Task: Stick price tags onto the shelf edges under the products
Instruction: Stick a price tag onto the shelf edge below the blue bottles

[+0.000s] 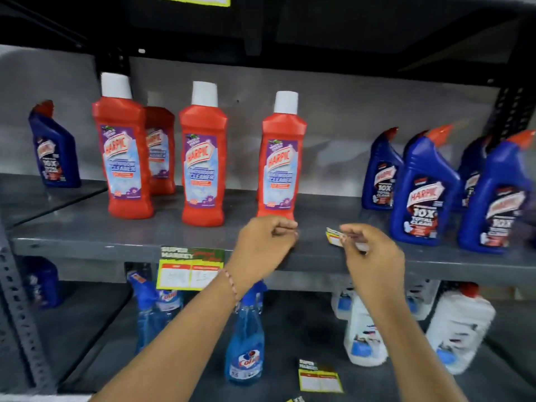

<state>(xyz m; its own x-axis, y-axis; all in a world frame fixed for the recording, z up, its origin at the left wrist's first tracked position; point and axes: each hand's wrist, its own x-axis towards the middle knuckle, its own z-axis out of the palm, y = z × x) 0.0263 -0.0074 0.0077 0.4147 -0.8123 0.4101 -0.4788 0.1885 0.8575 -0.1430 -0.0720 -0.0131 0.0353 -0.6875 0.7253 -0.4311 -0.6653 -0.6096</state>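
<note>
My right hand point(374, 256) pinches a small yellow price tag point(333, 237) in front of the grey shelf edge point(435, 266), left of the blue Harpic bottles point(423, 192). My left hand point(265, 242) is curled with its fingertips pinched together just below the rightmost red Harpic bottle point(280, 158); whether it holds a backing strip I cannot tell. A large yellow and green price tag point(190, 269) is stuck on the shelf edge under the middle red bottle point(203, 158). Another loose tag point(319, 380) lies on the lower shelf.
More red bottles point(124, 152) and one blue bottle point(53, 149) stand at the left. The lower shelf holds blue spray bottles point(246, 335) and white bottles point(458, 326). A perforated grey upright point(20, 323) runs down the left side.
</note>
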